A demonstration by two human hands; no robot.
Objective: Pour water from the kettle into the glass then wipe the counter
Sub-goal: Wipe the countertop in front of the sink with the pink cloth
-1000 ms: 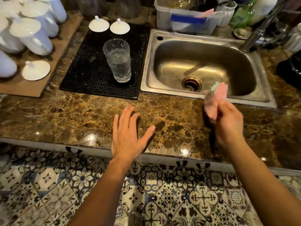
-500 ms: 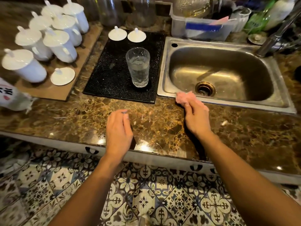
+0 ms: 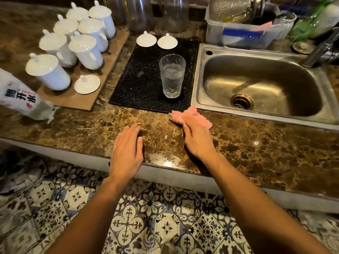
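- My right grip (image 3: 197,138) has slid the cloth (image 3: 190,117) left along the table (image 3: 256,143), pressing it flat.
- My left grip (image 3: 126,151) rests apart, empty, beside it.
- Glass (image 3: 172,76) stands on the mat (image 3: 145,83).

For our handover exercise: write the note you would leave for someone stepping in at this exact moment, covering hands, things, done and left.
Left hand: open, empty, resting at the counter edge.
Right hand: pressing a pink cloth flat on the counter, just in front of the sink corner.
Glass: upright on the black mat, holding water. Kettle not in view.
Done: pouring.
Left: wipe the counter.
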